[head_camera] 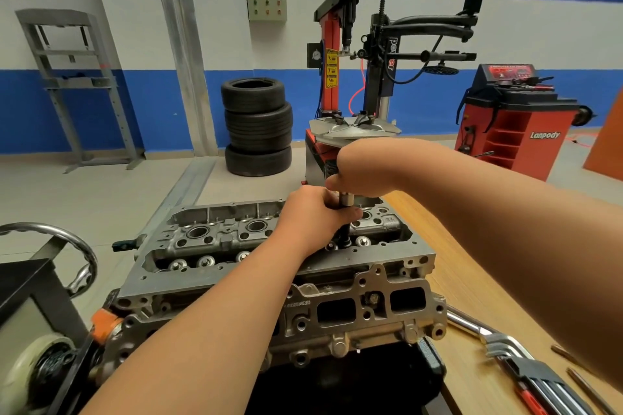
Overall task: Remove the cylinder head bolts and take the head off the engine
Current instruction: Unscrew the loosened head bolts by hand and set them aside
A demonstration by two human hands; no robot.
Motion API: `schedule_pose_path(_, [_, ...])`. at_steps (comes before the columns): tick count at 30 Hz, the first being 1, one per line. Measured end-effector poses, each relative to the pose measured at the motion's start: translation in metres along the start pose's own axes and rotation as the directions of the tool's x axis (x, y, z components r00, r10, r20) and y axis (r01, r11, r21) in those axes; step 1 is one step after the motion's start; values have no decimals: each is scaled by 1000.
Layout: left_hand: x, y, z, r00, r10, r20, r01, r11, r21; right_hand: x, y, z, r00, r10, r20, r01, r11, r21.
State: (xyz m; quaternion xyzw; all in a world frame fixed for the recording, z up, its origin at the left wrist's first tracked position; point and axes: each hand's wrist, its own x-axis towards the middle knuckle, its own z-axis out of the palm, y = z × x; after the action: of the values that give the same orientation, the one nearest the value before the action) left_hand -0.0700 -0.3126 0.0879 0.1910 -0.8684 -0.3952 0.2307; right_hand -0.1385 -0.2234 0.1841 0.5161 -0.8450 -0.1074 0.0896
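Head [209,246] centre frame, seated, not yet lifted off. Left hand [312,214] curls fingers round wrench [346,201] shaft, steadying it upright into head, right of centre. Right hand [365,168] above, fist closed on wrench top. Hex keys [505,349] lower right, untouched. Judgement: bolt removal under way; number already out unclear; lift-off remains.

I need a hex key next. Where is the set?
Head view, lower right: the hex key set lies on the wooden bench, right of the engine.

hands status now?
Left hand: grips the socket wrench low on its shaft.
Right hand: grips its top end.
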Motion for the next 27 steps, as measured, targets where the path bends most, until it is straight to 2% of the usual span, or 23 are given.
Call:
schedule_pose_path(3, [-1, 1, 0, 1000, -7, 14, 7, 1000, -30, -3, 3, 2, 1000, -10, -19, 10, 1000, 19])
schedule_pose_path(5, [-2, 1, 1, 1000, 11, 22, -10, 999, -46, -6, 2, 7, 998, 40, -45, -39, 999, 37])
schedule_pose_path(6, [-3, 1, 1, 1000, 15, 23, -14, 998, -54, -6, -1, 11, 992, 96, -76, -88, 991, 97])
schedule_pose_path(7, [-3, 2, 0, 999, 17, 29, -15, 998, -58, -6, -4, 17, 976, 180, -119, -149, 962, 229])
schedule_pose_path(8, [-4, 2, -1, 999, 20, 36, -18, 998, -59, -5, -9, 24, 947, 282, -155, -192, 881, 431])
schedule_pose_path(9, [-4, 2, -2, 999, 27, 37, -25, 999, -47, -3, -16, 33, 908, 386, -164, -184, 717, 672])
schedule_pose_path(10, [-4, 2, -3, 999, 35, 31, -34, 999, -19, -3, -26, 40, 872, 468, -140, -118, 480, 870])
schedule_pose_path(11, [-5, 1, -3, 999, 41, 25, -42, 999, 19, -1, -35, 46, 846, 524, -101, -34, 242, 970])
schedule_pose_path(12, [-5, 1, -4, 999, 43, 21, -44, 998, 46, 2, -42, 49, 826, 559, -68, 24, 85, 996])
schedule_pose_path(14, [-5, 3, -4, 998, 36, 47, -38, 998, 54, 8, -44, 50, 803, 594, -48, 61, -2, 998])
schedule_pose_path(15, [-5, 3, -3, 997, 28, 71, -31, 999, 41, 10, -38, 49, 819, 573, -26, 58, -37, 998])
schedule_pose_path(16, [-5, 3, -3, 996, 20, 91, -23, 999, 29, 12, -31, 50, 867, 498, 21, 38, -107, 994])
schedule_pose_path(18, [-5, 2, -3, 991, 27, 130, -30, 999, 15, 16, -13, 53, 974, 213, 81, -15, -292, 956])
schedule_pose_path(19, [-6, -1, -2, 988, 35, 147, -39, 999, 19, 15, -6, 55, 993, 89, 81, -44, -362, 931])
schedule_pose_path(20, [-7, -3, -3, 987, 49, 151, -52, 998, 19, 14, -3, 55, 996, 25, 83, -66, -401, 914])
schedule_pose_path(21, [-7, -5, -2, 988, 54, 146, -56, 998, 8, 15, -3, 55, 995, 21, 98, -81, -410, 908])
schedule_pose_path(23, [-6, -6, -3, 990, 41, 136, -40, 999, -9, 13, -15, 55, 970, 201, 134, -52, -366, 929])
schedule_pose_path(25, [-5, -4, -4, 990, 57, 128, -63, 997, 49, 9, -35, 61, 872, 487, 50, 61, -208, 976])
schedule_pose_path(27, [-5, -2, -5, 990, 80, 115, -93, 989, 117, 8, -51, 69, 779, 623, -72, 118, -33, 992])
